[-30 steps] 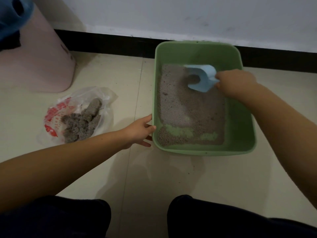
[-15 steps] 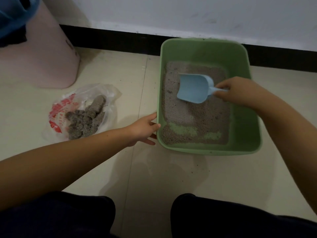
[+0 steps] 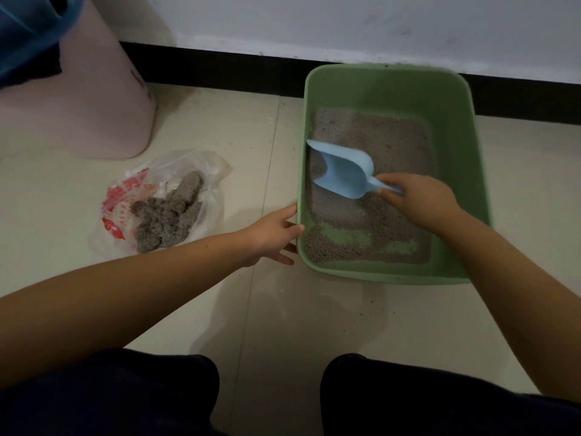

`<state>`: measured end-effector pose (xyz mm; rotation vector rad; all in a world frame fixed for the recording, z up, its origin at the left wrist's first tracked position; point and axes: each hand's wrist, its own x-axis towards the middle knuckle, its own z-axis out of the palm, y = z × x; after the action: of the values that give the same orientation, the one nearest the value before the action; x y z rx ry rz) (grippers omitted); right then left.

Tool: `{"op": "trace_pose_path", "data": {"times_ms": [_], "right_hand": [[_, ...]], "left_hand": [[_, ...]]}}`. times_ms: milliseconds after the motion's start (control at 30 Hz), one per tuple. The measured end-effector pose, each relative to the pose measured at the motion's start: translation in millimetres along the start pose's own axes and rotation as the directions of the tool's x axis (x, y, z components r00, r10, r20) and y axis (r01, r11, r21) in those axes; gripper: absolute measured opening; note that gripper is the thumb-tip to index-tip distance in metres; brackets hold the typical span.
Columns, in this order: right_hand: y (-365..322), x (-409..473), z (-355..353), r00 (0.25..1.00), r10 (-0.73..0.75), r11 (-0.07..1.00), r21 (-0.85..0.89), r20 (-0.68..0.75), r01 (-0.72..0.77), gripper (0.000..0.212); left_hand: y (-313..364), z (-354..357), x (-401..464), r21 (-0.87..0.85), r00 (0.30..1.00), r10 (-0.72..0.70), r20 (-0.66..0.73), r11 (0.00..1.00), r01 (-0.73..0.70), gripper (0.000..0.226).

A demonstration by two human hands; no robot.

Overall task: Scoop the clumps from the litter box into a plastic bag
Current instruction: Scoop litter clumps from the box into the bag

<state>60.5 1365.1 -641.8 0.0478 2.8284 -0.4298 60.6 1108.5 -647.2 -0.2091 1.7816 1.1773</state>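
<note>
The left hand [image 3: 272,236] rests flat-fingered against the litter box [image 3: 478,171] wall, likely steadying it, while the right hand [image 3: 421,201] grips the scoop [image 3: 341,173] handle, the plastic bag [image 3: 163,202] lying near for dumping.

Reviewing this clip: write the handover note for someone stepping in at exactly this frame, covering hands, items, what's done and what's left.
Right hand grips the handle of the blue scoop, whose mouth points at the left wall of the green litter box, low over the litter; the scoop looks empty.
Left hand rests open against the box's left rim, steadying it.
Plastic bag lies open on the floor left of the box.
Done: several grey clumps are in the bag.
Left: sift the remaining litter for clumps; none stand out in this view. Bare green floor shows near the front.
</note>
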Motion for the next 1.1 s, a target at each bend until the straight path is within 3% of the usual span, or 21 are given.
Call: {"op": "trace_pose_path", "data": {"times_ms": [100, 267, 567, 867, 967, 1100], "right_hand": [[3, -3, -3, 0.988, -0.055, 0.977, -0.211, -0.147, 0.023, 0.032], [7, -5, -17, 0.988, -0.005, 0.971, -0.239, -0.156, -0.033, 0.034], [0, -17, -11, 0.996, 0.046, 0.997, 0.061, 0.08, -0.051, 0.032], [-2, -21, -2, 0.995, 0.034, 0.95, 0.305, 0.095, -0.061, 0.031], [9, -26, 7, 0.992, 0.07, 0.844, 0.523, 0.106, -0.116, 0.031], [17, -31, 30, 0.947, 0.167, 0.523, 0.79, 0.274, -0.321, 0.036]], "left_hand": [[1, 0, -1, 0.005, 1.0, 0.002, 0.004, 1.0, -0.002, 0.051], [0, 1, -1, -0.014, 1.0, 0.003, -0.003, 1.0, -0.003, 0.053], [0, 1, -1, -0.029, 1.0, 0.013, -0.008, 0.999, -0.013, 0.053], [-1, 0, 2, -0.023, 1.0, 0.002, -0.011, 1.0, -0.002, 0.056], [-2, 0, 3, -0.022, 1.0, 0.007, -0.004, 1.0, -0.007, 0.054], [-2, 0, 2, -0.028, 1.0, 0.007, 0.002, 1.0, -0.007, 0.052]]}}
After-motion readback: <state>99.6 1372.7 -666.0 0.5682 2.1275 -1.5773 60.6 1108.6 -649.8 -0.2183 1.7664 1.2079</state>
